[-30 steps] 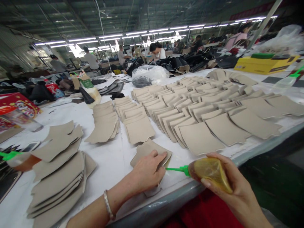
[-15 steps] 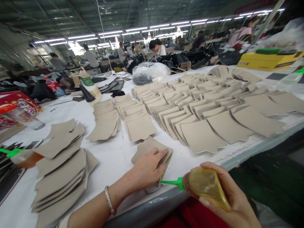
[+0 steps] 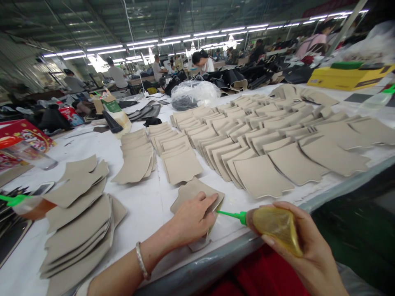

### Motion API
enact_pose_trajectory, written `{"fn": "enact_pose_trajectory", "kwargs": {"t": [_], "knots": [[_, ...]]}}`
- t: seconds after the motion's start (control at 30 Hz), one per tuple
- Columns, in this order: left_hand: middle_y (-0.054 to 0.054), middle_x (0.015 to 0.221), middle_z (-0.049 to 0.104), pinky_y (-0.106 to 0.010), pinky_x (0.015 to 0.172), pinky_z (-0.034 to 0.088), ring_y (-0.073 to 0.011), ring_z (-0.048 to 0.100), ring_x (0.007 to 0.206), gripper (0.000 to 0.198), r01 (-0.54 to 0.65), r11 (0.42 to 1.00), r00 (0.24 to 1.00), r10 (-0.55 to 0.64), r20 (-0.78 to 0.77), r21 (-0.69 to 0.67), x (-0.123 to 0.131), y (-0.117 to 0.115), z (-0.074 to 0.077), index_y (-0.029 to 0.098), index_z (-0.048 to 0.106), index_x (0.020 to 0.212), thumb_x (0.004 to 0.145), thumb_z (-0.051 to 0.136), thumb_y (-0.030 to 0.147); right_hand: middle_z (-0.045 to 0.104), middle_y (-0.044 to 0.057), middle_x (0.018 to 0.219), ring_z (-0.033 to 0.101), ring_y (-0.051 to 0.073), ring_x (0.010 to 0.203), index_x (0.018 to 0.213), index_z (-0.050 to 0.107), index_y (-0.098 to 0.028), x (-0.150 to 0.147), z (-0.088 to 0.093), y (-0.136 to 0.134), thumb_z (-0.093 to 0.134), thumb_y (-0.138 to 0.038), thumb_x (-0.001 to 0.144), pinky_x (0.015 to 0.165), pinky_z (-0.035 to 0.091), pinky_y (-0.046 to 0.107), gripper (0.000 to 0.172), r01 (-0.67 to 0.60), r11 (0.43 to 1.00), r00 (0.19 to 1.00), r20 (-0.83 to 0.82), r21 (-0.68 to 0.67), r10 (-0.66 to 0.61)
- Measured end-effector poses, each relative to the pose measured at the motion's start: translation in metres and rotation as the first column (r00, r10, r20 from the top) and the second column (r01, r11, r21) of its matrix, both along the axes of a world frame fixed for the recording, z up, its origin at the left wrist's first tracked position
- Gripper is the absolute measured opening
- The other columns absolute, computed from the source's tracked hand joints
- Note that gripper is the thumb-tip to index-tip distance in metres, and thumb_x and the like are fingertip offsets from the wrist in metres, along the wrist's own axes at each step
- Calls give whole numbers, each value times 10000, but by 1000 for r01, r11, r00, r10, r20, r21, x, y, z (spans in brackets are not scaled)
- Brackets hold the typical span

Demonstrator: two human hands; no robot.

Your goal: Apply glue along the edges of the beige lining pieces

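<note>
My left hand (image 3: 191, 218) lies on a small stack of beige cut fabric pieces (image 3: 193, 191) near the table's front edge, its fingers curled over the upper piece and lifting its right edge. My right hand (image 3: 304, 246) is wrapped round a soft yellow glue bottle (image 3: 276, 228). The bottle's green nozzle (image 3: 231, 214) points left, its tip right beside the lifted edge of the stack.
Rows of overlapping beige pieces (image 3: 262, 135) cover the white table (image 3: 145, 205) to the right and behind. A larger pile of beige pieces (image 3: 77, 218) lies at the left, by another glue bottle (image 3: 21, 203). A yellow box (image 3: 345, 78) and a plastic bag (image 3: 194, 94) sit farther back. Other people work in the distance.
The glue bottle dropped lower and nearer half a second ago, then rose again; its nozzle tip is back at the stack's right edge. My left hand stayed on the stack.
</note>
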State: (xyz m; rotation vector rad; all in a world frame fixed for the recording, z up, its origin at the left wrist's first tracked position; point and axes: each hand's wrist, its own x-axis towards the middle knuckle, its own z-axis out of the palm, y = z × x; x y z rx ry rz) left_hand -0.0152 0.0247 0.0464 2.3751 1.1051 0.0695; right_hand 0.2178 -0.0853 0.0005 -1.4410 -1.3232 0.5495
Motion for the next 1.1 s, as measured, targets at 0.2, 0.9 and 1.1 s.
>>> {"fn": "enact_pose_trajectory", "kwargs": {"t": [0.2, 0.9, 1.1], "knots": [[-68, 1043, 582, -333, 850, 448, -214, 604, 883, 487, -4, 1000, 1000, 4, -11, -19, 1, 1, 2, 232, 446, 1387, 909, 361, 262, 569, 42, 1150, 581, 230, 1014, 1243, 487, -281, 6, -2, 3, 737, -414, 813, 881, 488, 259, 514, -35, 999, 999, -20, -3, 35], [-39, 998, 574, -312, 814, 436, -192, 604, 856, 495, 12, 999, 999, -10, 43, -43, 1, 4, 0, 260, 472, 1373, 892, 361, 219, 552, 40, 1171, 549, 252, 1048, 1237, 479, -295, 16, 9, 20, 731, -376, 830, 934, 440, 351, 486, -7, 995, 996, 85, 100, -2], [-37, 1009, 578, -315, 809, 438, -198, 602, 867, 493, 4, 999, 999, -3, 33, -47, 1, 4, 2, 264, 483, 1355, 877, 369, 213, 558, 28, 1171, 561, 235, 1041, 1238, 501, -292, 15, 3, 8, 727, -428, 820, 905, 462, 296, 493, 37, 998, 997, 64, 45, -40]]}}
